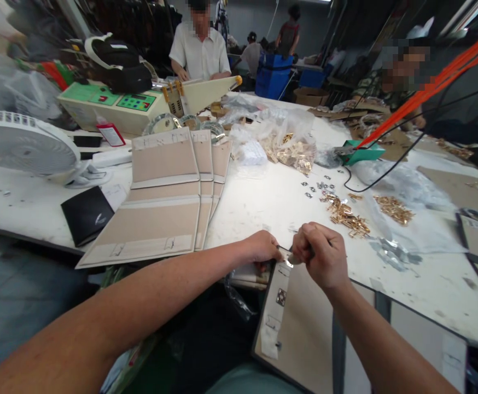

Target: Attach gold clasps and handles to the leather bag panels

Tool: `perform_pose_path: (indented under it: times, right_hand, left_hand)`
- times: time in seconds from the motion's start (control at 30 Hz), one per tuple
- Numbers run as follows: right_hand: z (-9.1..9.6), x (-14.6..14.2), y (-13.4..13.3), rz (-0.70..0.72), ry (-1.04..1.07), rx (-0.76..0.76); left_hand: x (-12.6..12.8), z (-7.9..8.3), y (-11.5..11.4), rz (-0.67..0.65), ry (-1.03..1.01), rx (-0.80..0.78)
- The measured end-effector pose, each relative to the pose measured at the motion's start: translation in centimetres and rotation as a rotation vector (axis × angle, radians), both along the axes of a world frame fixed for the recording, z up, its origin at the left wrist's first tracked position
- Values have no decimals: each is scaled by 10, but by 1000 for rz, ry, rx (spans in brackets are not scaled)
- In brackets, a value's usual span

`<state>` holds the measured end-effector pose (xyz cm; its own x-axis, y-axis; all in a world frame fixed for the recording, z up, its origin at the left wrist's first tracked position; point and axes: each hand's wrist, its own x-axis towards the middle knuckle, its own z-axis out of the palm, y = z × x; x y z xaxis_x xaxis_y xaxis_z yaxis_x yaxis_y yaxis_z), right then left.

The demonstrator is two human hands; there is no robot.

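A brown board cover (304, 323) with a dark border lies before me, partly over the table edge. Along its left side runs a pale strip (269, 342) bearing small metal clasp parts and bent prongs. At the upper left corner, the closed fingers of my left hand (267, 248) grip the board's edge. Right beside them, my right hand (323, 254) is curled into a fist over the same corner. A small shiny piece shows under its fingertips; I cannot make out what it is.
Similar boards (163, 210) lie fanned on the left, near a black booklet (87, 214) and a white fan (25, 145). Gold metal parts (348, 218) lie loose at right, with plastic bags (411, 186) beyond. Orange cords (427, 90) hang at right. A person (201, 52) works across the table.
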<state>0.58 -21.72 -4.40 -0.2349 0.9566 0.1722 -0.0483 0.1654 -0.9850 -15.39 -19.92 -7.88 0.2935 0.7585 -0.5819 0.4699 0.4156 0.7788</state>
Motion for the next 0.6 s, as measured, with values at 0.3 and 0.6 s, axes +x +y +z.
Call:
perform_pose_path:
  times: [0.3, 0.6]
  right_hand:
    - [1, -6, -4, 52, -111, 25]
    - [-5, 2, -2, 24, 116, 23]
  left_hand:
    - [-1, -6, -2, -6, -26, 27]
    - [-3, -12, -3, 33, -123, -40]
